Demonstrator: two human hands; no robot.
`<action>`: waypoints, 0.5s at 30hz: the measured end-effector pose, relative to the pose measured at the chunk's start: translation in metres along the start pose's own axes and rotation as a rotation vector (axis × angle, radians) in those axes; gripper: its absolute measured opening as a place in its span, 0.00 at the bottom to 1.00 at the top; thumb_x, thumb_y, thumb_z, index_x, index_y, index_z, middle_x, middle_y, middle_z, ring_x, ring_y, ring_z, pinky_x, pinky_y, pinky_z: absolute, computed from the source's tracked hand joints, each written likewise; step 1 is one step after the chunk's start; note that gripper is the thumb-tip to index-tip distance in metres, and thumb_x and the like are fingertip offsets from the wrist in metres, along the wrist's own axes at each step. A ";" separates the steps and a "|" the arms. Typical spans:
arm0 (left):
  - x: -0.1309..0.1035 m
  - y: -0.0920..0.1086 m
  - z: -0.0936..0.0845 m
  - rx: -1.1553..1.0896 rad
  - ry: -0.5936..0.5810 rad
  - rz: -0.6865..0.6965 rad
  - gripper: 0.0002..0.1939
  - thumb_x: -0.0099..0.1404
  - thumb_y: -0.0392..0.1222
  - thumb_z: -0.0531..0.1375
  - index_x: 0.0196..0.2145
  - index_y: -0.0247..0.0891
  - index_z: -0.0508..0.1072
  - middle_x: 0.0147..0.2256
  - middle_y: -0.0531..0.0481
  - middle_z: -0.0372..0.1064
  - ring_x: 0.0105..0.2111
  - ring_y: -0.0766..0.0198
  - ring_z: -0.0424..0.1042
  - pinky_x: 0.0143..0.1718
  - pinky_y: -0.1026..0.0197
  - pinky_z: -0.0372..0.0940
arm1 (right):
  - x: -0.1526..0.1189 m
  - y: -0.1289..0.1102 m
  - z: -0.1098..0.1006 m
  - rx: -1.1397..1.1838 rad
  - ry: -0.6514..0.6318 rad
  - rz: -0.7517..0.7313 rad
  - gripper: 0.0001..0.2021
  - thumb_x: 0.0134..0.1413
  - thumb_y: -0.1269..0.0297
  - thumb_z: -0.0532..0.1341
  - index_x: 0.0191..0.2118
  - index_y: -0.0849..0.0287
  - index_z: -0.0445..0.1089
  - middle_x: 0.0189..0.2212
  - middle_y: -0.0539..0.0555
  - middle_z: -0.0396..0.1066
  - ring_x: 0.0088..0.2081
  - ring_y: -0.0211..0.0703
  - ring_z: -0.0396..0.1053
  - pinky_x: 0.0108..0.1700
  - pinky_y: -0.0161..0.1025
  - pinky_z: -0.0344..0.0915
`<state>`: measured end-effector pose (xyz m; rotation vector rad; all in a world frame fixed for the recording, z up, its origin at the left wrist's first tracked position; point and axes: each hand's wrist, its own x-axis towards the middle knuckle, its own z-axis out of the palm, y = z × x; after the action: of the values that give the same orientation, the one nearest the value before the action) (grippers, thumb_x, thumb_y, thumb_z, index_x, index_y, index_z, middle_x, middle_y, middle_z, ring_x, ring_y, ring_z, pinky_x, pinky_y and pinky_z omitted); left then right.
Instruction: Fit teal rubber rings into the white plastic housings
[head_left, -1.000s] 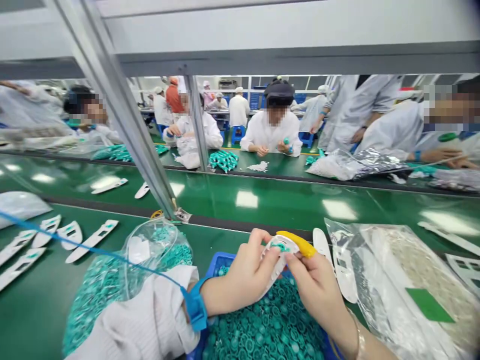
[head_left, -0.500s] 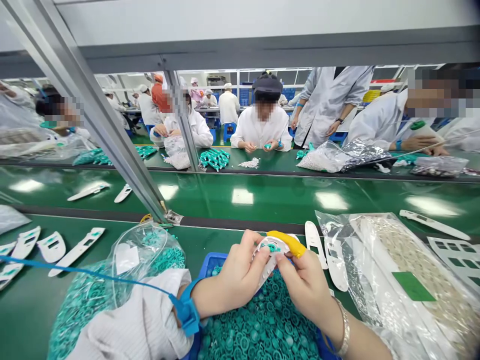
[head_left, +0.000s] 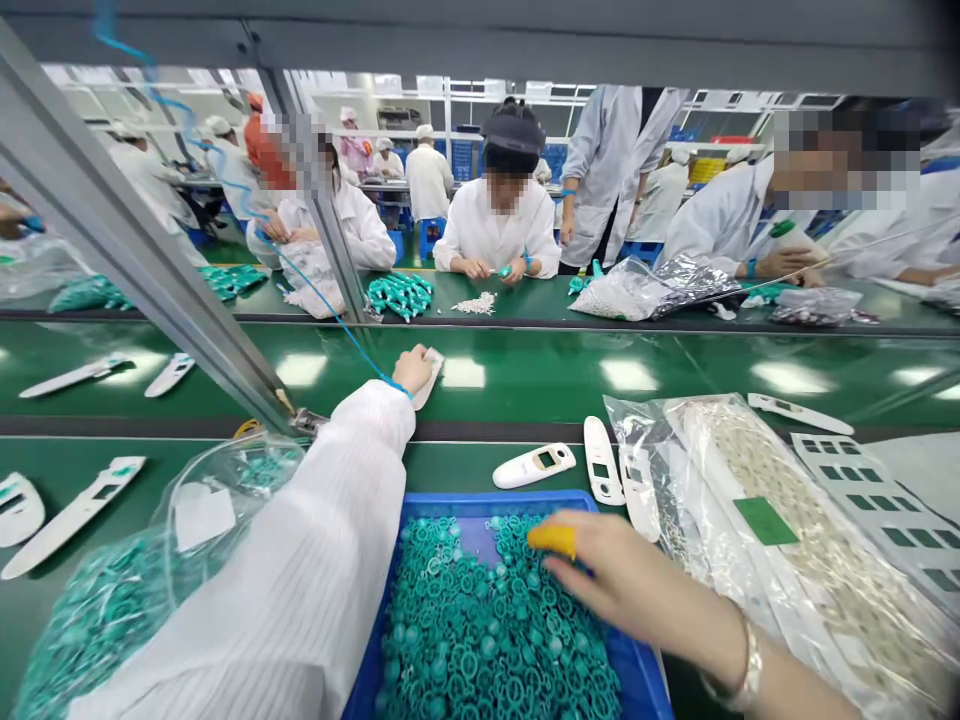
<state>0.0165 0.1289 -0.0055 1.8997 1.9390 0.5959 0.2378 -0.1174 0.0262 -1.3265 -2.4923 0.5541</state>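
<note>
My left hand (head_left: 412, 369) reaches far out over the green belt, its fingers closed on a white plastic shell (head_left: 430, 380). The shell is at the belt's surface; whether it rests there I cannot tell. Low over a blue bin (head_left: 495, 498) hangs my right hand (head_left: 600, 560), slightly blurred, with a yellow finger cover (head_left: 552, 540) on one finger. Its visible fingers are stretched and apart, with nothing seen between them. Small teal plastic rings (head_left: 480, 650) fill most of the bin. Behind the bin lies a white shell with a window (head_left: 534, 466), beside another white shell (head_left: 602, 460).
A clear bag of teal parts (head_left: 97, 610) lies left, near more white shells (head_left: 75, 515). At right are plastic-wrapped parts (head_left: 750, 480) and a sheet of dark rectangles (head_left: 877, 500). A metal post (head_left: 150, 250) slants at left. Co-workers sit across the belt (head_left: 540, 390).
My hands have parted. The left carried the white shell forward and left to the belt; the right let go and dropped over the bin. The view has shifted.
</note>
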 end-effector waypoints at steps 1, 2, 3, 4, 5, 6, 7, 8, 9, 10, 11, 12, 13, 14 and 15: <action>0.005 -0.009 0.004 0.031 -0.006 -0.047 0.15 0.65 0.46 0.54 0.45 0.33 0.67 0.44 0.44 0.65 0.42 0.59 0.67 0.44 0.51 0.63 | -0.003 -0.002 0.004 -0.070 -0.083 -0.010 0.08 0.54 0.73 0.56 0.37 0.56 0.71 0.33 0.51 0.72 0.34 0.40 0.70 0.35 0.37 0.66; 0.008 -0.016 0.006 0.061 -0.006 -0.086 0.16 0.64 0.47 0.54 0.46 0.34 0.66 0.46 0.44 0.64 0.44 0.58 0.66 0.45 0.49 0.62 | -0.003 -0.004 0.009 -0.144 -0.148 -0.017 0.07 0.52 0.73 0.57 0.34 0.57 0.70 0.32 0.51 0.71 0.34 0.41 0.70 0.34 0.37 0.65; 0.009 -0.021 0.008 0.089 -0.001 -0.114 0.17 0.64 0.47 0.54 0.47 0.34 0.66 0.48 0.43 0.63 0.46 0.56 0.65 0.47 0.47 0.61 | -0.003 -0.006 0.014 -0.216 -0.195 -0.024 0.06 0.51 0.74 0.57 0.33 0.58 0.70 0.32 0.51 0.70 0.33 0.42 0.69 0.33 0.37 0.64; 0.010 -0.023 0.008 0.116 0.010 -0.127 0.18 0.64 0.46 0.54 0.48 0.33 0.65 0.49 0.41 0.61 0.48 0.53 0.63 0.48 0.45 0.59 | -0.001 -0.007 0.019 -0.281 -0.226 -0.035 0.05 0.50 0.74 0.58 0.31 0.58 0.69 0.31 0.52 0.69 0.33 0.43 0.68 0.31 0.38 0.63; 0.009 -0.021 0.007 0.139 0.021 -0.121 0.19 0.64 0.45 0.53 0.49 0.31 0.63 0.51 0.37 0.59 0.51 0.49 0.60 0.49 0.42 0.56 | 0.001 -0.007 0.025 -0.336 -0.248 -0.050 0.04 0.50 0.74 0.58 0.30 0.59 0.68 0.31 0.52 0.69 0.32 0.43 0.68 0.31 0.38 0.62; 0.008 -0.017 0.006 0.158 0.027 -0.094 0.20 0.65 0.44 0.52 0.51 0.28 0.61 0.53 0.32 0.56 0.53 0.44 0.56 0.49 0.40 0.53 | 0.004 -0.007 0.030 -0.379 -0.262 -0.064 0.04 0.50 0.74 0.58 0.29 0.59 0.68 0.30 0.52 0.68 0.32 0.44 0.67 0.30 0.39 0.61; 0.005 -0.009 0.005 0.171 0.018 -0.043 0.21 0.65 0.43 0.50 0.51 0.26 0.59 0.53 0.28 0.54 0.54 0.41 0.54 0.49 0.39 0.52 | 0.006 -0.007 0.034 -0.409 -0.268 -0.074 0.05 0.49 0.75 0.57 0.28 0.59 0.67 0.30 0.52 0.68 0.31 0.44 0.67 0.30 0.39 0.60; 0.000 0.001 0.006 0.176 -0.014 0.033 0.21 0.65 0.42 0.49 0.52 0.25 0.59 0.53 0.26 0.54 0.54 0.40 0.53 0.49 0.40 0.51 | 0.008 -0.007 0.038 -0.426 -0.270 -0.084 0.05 0.49 0.75 0.57 0.27 0.59 0.67 0.29 0.52 0.67 0.31 0.44 0.67 0.30 0.39 0.59; -0.008 0.012 0.009 0.174 -0.074 0.129 0.21 0.65 0.42 0.48 0.51 0.26 0.60 0.52 0.27 0.56 0.53 0.41 0.55 0.48 0.43 0.53 | 0.010 -0.006 0.041 -0.436 -0.274 -0.091 0.06 0.48 0.76 0.57 0.27 0.60 0.67 0.29 0.52 0.67 0.31 0.44 0.67 0.29 0.39 0.59; -0.019 0.024 0.013 0.165 -0.162 0.239 0.20 0.65 0.44 0.49 0.50 0.29 0.62 0.50 0.32 0.60 0.51 0.45 0.59 0.48 0.48 0.55 | 0.012 -0.006 0.042 -0.440 -0.281 -0.093 0.06 0.47 0.78 0.57 0.27 0.60 0.67 0.28 0.53 0.67 0.30 0.44 0.67 0.29 0.39 0.58; -0.031 0.036 0.020 0.151 -0.268 0.356 0.19 0.63 0.47 0.51 0.48 0.34 0.65 0.47 0.37 0.64 0.48 0.50 0.62 0.46 0.53 0.57 | 0.013 -0.006 0.043 -0.437 -0.291 -0.088 0.07 0.46 0.79 0.57 0.27 0.60 0.68 0.28 0.53 0.67 0.30 0.44 0.67 0.28 0.38 0.58; -0.046 0.046 0.029 0.135 -0.382 0.474 0.19 0.60 0.50 0.55 0.46 0.38 0.67 0.43 0.43 0.66 0.44 0.54 0.65 0.44 0.57 0.59 | 0.013 -0.006 0.042 -0.423 -0.300 -0.073 0.07 0.46 0.79 0.56 0.27 0.61 0.68 0.28 0.53 0.67 0.29 0.43 0.67 0.27 0.38 0.58; -0.061 0.055 0.038 0.120 -0.489 0.585 0.22 0.55 0.53 0.59 0.45 0.42 0.68 0.42 0.46 0.67 0.43 0.56 0.66 0.42 0.60 0.60 | 0.013 -0.005 0.040 -0.392 -0.296 -0.043 0.08 0.46 0.79 0.56 0.27 0.61 0.68 0.29 0.54 0.68 0.29 0.43 0.67 0.27 0.38 0.58; -0.076 0.063 0.047 0.110 -0.579 0.677 0.26 0.51 0.53 0.62 0.47 0.44 0.67 0.42 0.48 0.67 0.42 0.56 0.66 0.41 0.61 0.60 | 0.012 -0.005 0.038 -0.335 -0.275 0.000 0.08 0.46 0.80 0.55 0.27 0.62 0.68 0.29 0.54 0.68 0.29 0.42 0.67 0.28 0.37 0.59; -0.088 0.068 0.056 0.104 -0.650 0.750 0.29 0.48 0.51 0.64 0.49 0.44 0.66 0.44 0.47 0.66 0.43 0.55 0.66 0.41 0.61 0.61 | 0.011 -0.005 0.034 -0.248 -0.233 0.050 0.09 0.47 0.79 0.54 0.28 0.61 0.69 0.30 0.53 0.68 0.30 0.41 0.67 0.29 0.37 0.60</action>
<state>0.1066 0.0441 -0.0198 2.4664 0.8526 0.0171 0.2146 -0.1175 -0.0018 -1.4931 -2.7990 0.4439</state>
